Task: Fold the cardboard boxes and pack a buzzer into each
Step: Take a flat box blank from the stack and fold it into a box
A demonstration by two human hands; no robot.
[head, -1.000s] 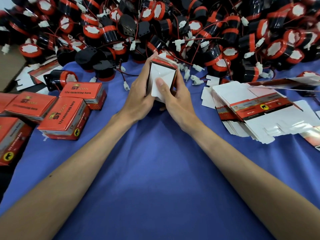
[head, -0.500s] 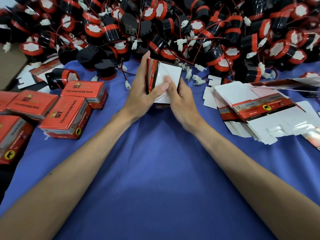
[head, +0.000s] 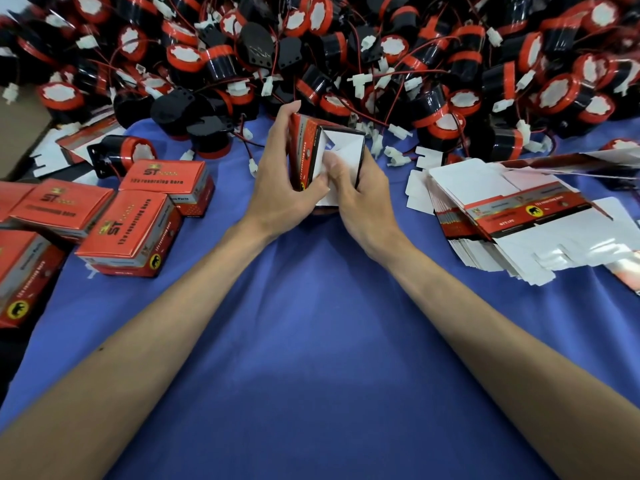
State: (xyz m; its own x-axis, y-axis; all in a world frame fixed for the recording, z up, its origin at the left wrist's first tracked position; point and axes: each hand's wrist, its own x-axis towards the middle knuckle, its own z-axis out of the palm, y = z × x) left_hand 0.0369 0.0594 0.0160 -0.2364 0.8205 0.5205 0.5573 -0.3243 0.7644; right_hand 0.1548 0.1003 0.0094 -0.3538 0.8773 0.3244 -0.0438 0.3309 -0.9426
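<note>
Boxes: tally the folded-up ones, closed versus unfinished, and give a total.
Closed boxes on the cloth: 5, one cut off at the left edge
Open box held by left hand and right hand: 1
Total: 6

Your left grip [head: 280,192] curls round the red side of the half-folded box [head: 343,148], while your right grip [head: 360,199] thumbs its white flap (not tucked in). Beyond the box lies the buzzer heap [head: 346,46]; left of it, closed boxes [head: 133,223]; right of it, flat blanks [head: 485,188], all on the blue counter [head: 318,323].
</note>
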